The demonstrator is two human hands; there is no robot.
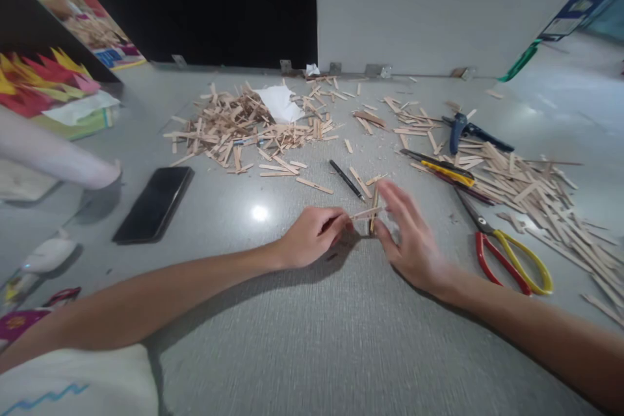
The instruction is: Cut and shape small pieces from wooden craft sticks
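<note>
My left hand [314, 236] is closed in a pinch on one end of a short, flat wooden stick [364, 213], which points to the right. The stick's far end meets a narrow upright wooden piece [374, 211] that looks like a stack or strip of thin sticks. My right hand [412, 237] is beside that piece, thumb and fingers apart around its right side. Whether the right fingertips touch it I cannot tell. A black pen [346, 181] lies just beyond both hands, with another loose stick [361, 182] next to it.
A heap of cut sticks [219, 123] with white paper [280, 104] lies at the back. On the right are scissors [507, 247], a cutter knife [446, 169], a dark blue glue gun [475, 133] and long sticks [541, 195]. A phone [153, 205] and another person's arm [53, 149] are left.
</note>
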